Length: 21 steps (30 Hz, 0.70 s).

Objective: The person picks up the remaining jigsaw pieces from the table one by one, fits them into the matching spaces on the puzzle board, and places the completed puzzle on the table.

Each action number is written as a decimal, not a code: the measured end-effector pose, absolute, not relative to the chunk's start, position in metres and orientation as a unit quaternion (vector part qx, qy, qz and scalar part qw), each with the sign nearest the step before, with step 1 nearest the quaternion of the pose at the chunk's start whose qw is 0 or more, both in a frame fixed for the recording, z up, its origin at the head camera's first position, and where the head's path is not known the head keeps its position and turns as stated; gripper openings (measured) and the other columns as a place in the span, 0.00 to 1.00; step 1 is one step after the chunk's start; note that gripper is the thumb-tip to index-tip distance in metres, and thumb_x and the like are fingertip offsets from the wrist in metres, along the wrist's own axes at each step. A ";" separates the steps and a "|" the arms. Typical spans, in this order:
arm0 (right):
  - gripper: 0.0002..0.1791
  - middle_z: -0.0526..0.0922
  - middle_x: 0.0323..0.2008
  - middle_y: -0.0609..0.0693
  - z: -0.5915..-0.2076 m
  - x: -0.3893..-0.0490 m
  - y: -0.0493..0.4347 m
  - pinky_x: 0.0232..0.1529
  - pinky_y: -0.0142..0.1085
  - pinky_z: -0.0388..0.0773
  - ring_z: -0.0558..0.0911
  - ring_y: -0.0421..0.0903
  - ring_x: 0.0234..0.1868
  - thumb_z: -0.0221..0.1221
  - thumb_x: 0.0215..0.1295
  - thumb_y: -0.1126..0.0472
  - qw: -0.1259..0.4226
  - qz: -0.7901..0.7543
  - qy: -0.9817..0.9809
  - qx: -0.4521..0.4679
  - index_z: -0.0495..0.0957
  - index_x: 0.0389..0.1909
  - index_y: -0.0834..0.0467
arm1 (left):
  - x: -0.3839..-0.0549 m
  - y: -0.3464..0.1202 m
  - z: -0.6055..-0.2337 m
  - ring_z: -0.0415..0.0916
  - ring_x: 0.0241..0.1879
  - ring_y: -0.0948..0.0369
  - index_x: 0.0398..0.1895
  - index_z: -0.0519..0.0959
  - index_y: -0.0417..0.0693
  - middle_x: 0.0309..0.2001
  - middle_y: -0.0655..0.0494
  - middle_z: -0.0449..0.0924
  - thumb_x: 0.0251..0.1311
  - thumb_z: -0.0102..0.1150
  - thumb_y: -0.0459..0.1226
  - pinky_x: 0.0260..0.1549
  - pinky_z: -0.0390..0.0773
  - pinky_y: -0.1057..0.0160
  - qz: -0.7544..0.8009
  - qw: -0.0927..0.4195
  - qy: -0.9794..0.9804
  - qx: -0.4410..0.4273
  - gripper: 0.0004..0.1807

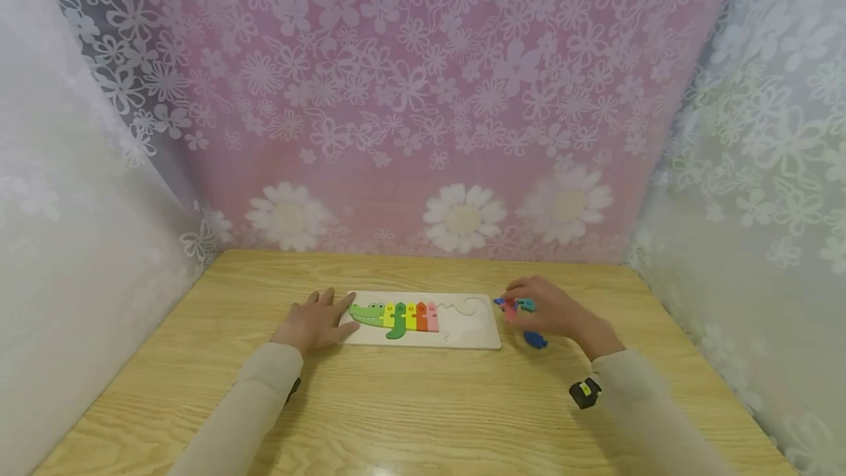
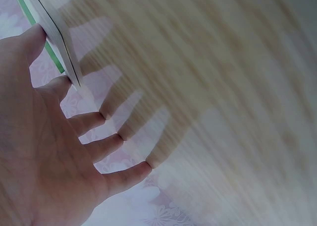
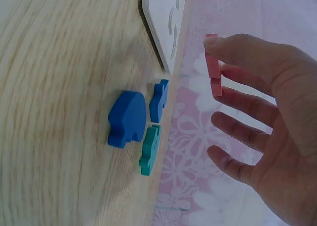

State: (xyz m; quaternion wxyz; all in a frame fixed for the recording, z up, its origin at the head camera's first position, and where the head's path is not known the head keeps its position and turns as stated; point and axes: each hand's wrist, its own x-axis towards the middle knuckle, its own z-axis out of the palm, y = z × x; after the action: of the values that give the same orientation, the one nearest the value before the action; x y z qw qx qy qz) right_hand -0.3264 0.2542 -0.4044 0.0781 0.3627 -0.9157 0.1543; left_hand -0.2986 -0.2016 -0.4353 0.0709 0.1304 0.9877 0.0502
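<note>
A white puzzle board [image 1: 485, 333] lies flat, with a green crocodile head [image 1: 366, 316] and a row of coloured body pieces fitted in its left and middle part. To the right of these, the tail-shaped recess shows bare board. My left hand [image 1: 317, 322] is spread at the board's left end, thumb and index finger on its edge, the other fingertips on the table. Just off the right end, my right hand [image 1: 545, 305] pinches a pinkish-red puzzle piece [image 3: 213, 67] between thumb and fingers, raised above the table.
Beyond the board's right end lie a larger dark blue piece [image 3: 129, 118], a smaller blue piece [image 3: 158, 101] and a teal piece [image 3: 149, 150], close together on the wooden table [image 1: 410, 402]. A flowered pink curtain [image 1: 423, 94] hangs behind the table, with pale flowered sheets on both sides.
</note>
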 end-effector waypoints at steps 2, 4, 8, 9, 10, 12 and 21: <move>0.16 0.85 0.54 0.61 -0.405 -0.326 0.250 0.55 0.62 0.79 0.81 0.62 0.55 0.66 0.66 0.59 0.079 0.152 -0.915 0.364 0.87 0.51 0.62 | -0.299 -0.202 -0.436 0.56 0.77 0.30 0.83 0.56 0.60 0.80 0.34 0.55 0.74 0.41 0.66 0.65 0.60 0.19 0.051 0.071 0.988 0.131 0.41; 0.16 0.86 0.54 0.61 -0.406 -0.326 0.246 0.55 0.61 0.79 0.81 0.62 0.54 0.67 0.65 0.59 0.082 0.149 -0.914 0.368 0.88 0.51 0.62 | -0.299 -0.202 -0.436 0.55 0.77 0.30 0.84 0.55 0.60 0.80 0.34 0.54 0.74 0.41 0.66 0.66 0.59 0.19 0.051 0.074 0.987 0.130 0.41; 0.18 0.85 0.55 0.61 -0.405 -0.326 0.238 0.56 0.61 0.80 0.82 0.62 0.55 0.69 0.65 0.57 0.080 0.139 -0.914 0.372 0.87 0.53 0.61 | -0.300 -0.202 -0.436 0.55 0.77 0.30 0.84 0.54 0.60 0.80 0.34 0.54 0.74 0.40 0.66 0.66 0.58 0.19 0.051 0.076 0.987 0.130 0.41; 0.18 0.85 0.55 0.61 -0.405 -0.326 0.236 0.56 0.61 0.79 0.82 0.62 0.55 0.69 0.65 0.57 0.080 0.135 -0.914 0.374 0.87 0.53 0.61 | -0.300 -0.202 -0.436 0.54 0.77 0.30 0.84 0.54 0.61 0.80 0.34 0.53 0.74 0.40 0.66 0.66 0.58 0.19 0.051 0.077 0.987 0.129 0.41; 0.19 0.85 0.56 0.61 -0.405 -0.327 0.234 0.57 0.62 0.79 0.81 0.62 0.56 0.69 0.65 0.57 0.078 0.132 -0.914 0.375 0.87 0.54 0.61 | -0.300 -0.203 -0.437 0.54 0.77 0.30 0.84 0.53 0.61 0.81 0.34 0.53 0.74 0.40 0.66 0.66 0.57 0.19 0.052 0.078 0.987 0.129 0.41; 0.18 0.85 0.56 0.61 -0.405 -0.327 0.230 0.57 0.62 0.79 0.81 0.63 0.56 0.68 0.66 0.57 0.077 0.133 -0.913 0.379 0.87 0.53 0.61 | -0.301 -0.203 -0.438 0.54 0.77 0.30 0.84 0.54 0.60 0.80 0.33 0.53 0.74 0.40 0.67 0.66 0.57 0.19 0.053 0.077 0.987 0.129 0.41; 0.20 0.84 0.57 0.62 -0.404 -0.329 0.211 0.57 0.61 0.79 0.81 0.63 0.57 0.69 0.64 0.59 0.066 0.126 -0.907 0.397 0.86 0.55 0.62 | -0.299 -0.204 -0.440 0.55 0.77 0.31 0.84 0.55 0.62 0.80 0.34 0.54 0.73 0.41 0.67 0.66 0.57 0.19 0.056 0.067 0.988 0.126 0.42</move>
State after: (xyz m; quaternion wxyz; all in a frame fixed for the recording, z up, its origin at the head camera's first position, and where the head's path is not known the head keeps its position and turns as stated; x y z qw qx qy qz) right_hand -0.3289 0.2114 -0.4040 0.0664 0.3971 -0.9067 0.1256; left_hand -0.2988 -0.2040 -0.4400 0.0668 0.1259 0.9882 0.0560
